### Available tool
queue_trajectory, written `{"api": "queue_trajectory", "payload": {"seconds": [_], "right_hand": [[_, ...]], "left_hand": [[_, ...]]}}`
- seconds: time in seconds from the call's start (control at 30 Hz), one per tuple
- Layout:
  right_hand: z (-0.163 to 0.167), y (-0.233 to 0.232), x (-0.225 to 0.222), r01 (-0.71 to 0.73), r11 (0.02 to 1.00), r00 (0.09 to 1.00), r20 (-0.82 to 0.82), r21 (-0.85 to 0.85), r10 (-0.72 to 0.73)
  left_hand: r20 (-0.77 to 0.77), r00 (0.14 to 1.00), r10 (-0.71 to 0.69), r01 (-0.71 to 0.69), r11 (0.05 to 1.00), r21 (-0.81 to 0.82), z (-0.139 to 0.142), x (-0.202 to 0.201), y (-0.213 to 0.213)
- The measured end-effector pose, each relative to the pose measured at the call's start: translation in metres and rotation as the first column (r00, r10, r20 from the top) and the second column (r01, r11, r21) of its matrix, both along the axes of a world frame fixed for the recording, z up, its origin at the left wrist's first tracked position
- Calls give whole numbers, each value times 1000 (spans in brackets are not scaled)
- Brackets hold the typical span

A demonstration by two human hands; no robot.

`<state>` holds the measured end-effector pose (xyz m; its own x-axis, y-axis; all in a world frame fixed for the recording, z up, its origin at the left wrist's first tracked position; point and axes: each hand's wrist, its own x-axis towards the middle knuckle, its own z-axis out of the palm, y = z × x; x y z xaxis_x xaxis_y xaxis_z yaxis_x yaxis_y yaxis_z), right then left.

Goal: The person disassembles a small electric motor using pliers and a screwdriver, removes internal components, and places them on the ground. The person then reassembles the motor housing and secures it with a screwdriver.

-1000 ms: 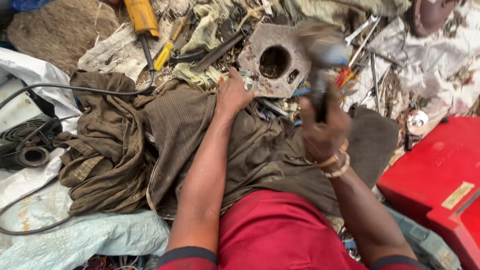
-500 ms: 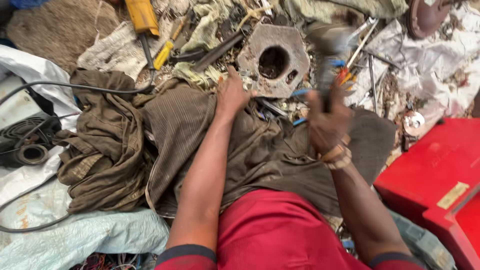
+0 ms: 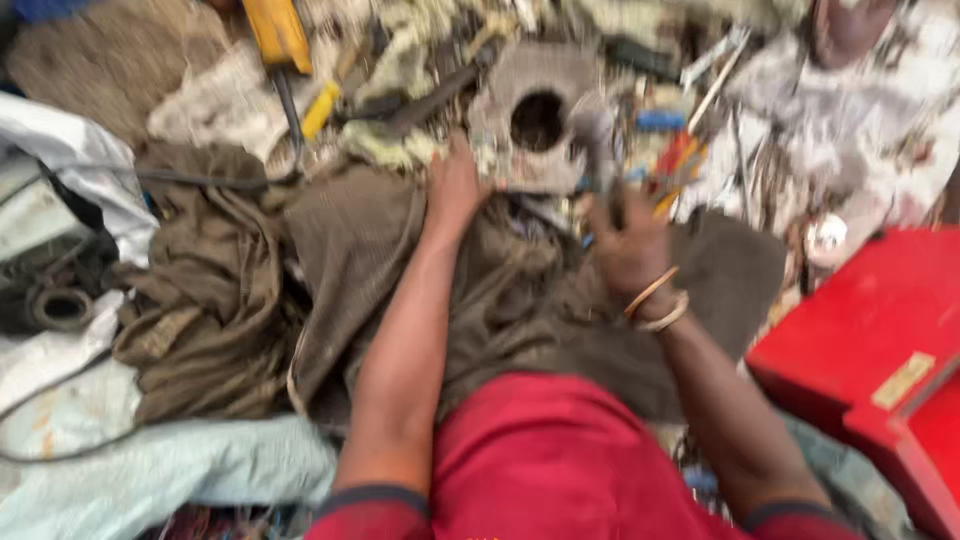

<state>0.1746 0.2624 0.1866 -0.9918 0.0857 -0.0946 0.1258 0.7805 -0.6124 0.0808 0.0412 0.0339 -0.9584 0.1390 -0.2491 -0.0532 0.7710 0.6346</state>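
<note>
A grey metal block (image 3: 535, 85) with a large round hole lies among scattered tools at the top middle. My left hand (image 3: 455, 185) rests against its lower left edge, on the brown cloth (image 3: 350, 280). My right hand (image 3: 630, 245), with bangles at the wrist, is shut on the handle of a hammer (image 3: 597, 140). The blurred hammer head sits at the block's right edge.
A red metal toolbox (image 3: 870, 350) stands at the right. Yellow-handled tools (image 3: 280, 35) and loose metal parts lie along the top. A black cable and a ring-shaped part (image 3: 60, 305) are at the left, on pale sheeting (image 3: 150, 470).
My right hand has brought the hammer down and leftward onto the block's right edge. My left hand stays at the block. The view has shifted slightly.
</note>
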Motion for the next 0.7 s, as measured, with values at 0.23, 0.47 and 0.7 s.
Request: {"api": "queue_trajectory", "payload": {"seconds": [0.23, 0.47, 0.7], "right_hand": [[-40, -37, -6, 102, 973, 991, -58, -206, -116], [-92, 12, 1, -119, 985, 985, -138, -122, 102], [-80, 28, 12, 433, 782, 810, 575, -449, -118]], "left_hand": [[-20, 999, 50, -47, 991, 123, -10, 1, -4], [99, 995, 26, -36, 995, 98, 7, -2, -3], [335, 938, -89, -27, 945, 325, 38, -19, -16]]}}
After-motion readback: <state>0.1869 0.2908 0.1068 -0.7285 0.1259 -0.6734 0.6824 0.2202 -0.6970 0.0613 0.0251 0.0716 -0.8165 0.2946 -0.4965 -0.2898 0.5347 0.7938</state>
